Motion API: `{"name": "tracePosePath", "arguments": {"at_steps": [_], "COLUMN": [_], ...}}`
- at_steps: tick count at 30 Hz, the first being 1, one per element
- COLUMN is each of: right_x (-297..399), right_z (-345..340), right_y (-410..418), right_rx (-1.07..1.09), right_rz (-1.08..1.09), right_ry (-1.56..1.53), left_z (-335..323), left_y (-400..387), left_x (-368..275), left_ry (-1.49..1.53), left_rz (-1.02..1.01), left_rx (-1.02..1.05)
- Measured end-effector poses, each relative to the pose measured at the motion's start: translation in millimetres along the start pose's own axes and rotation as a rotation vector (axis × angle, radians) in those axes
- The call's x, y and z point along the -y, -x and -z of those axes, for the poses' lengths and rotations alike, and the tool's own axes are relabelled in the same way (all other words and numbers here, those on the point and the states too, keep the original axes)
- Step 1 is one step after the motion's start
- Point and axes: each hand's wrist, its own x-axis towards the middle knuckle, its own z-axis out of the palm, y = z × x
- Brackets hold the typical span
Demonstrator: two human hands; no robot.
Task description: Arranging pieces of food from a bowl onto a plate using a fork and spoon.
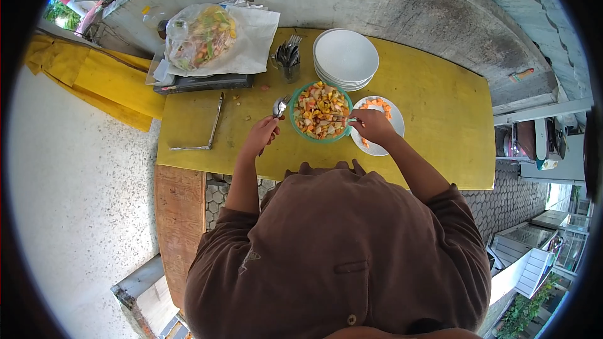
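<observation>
My left hand (262, 134) holds a metal spoon (279, 107) upright beside the bowl, with what looks like fork tines showing next to it. A green plastic bowl (293, 127) full of diced, mixed fruit or vegetables (320, 108) stands in front of me. Over its right rim, my right hand (374, 126) grips a thin utensil, perhaps a fork (340, 120), whose end reaches the pieces. Under that hand lies a white plate (398, 122). Orange pieces (378, 102), carrot-like, sit along its edge; my hand and forearm hide part of it.
Behind the bowl are stacked white plates (346, 54) and a glass mug of cutlery (288, 61). A plastic bag of cut produce (202, 37) rests on a dark appliance (207, 83) at back left. A metal bracket-like piece (216, 120) lies on the yellow table (438, 117).
</observation>
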Motion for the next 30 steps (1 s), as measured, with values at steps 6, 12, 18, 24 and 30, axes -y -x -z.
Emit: {"name": "tracePosePath", "arguments": {"at_steps": [6, 12, 18, 24, 30], "right_x": [14.8, 29.1, 39.7, 31.6, 33.3], "right_z": [-12.8, -1.1, -16.5, -15.2, -16.3], "right_y": [-30.3, -40.9, -52.5, -53.9, -51.3], "right_rx": [0.174, 0.16, 0.033, 0.015, 0.042], "right_rz": [0.058, 0.0, 0.12, 0.093, 0.003], "right_ry": [0.015, 0.147, 0.087, 0.033, -0.032], "left_z": [8.2, 13.9, 12.5, 14.3, 15.9], "left_y": [9.2, 18.0, 14.3, 11.1, 15.1], "left_x": [3.9, 17.9, 12.1, 8.6, 12.0], "left_ry": [0.018, 0.04, 0.064, 0.063, 0.03], "left_rz": [0.021, 0.052, 0.036, 0.007, 0.047], "left_rx": [-0.05, -0.084, -0.069, -0.051, -0.077]}}
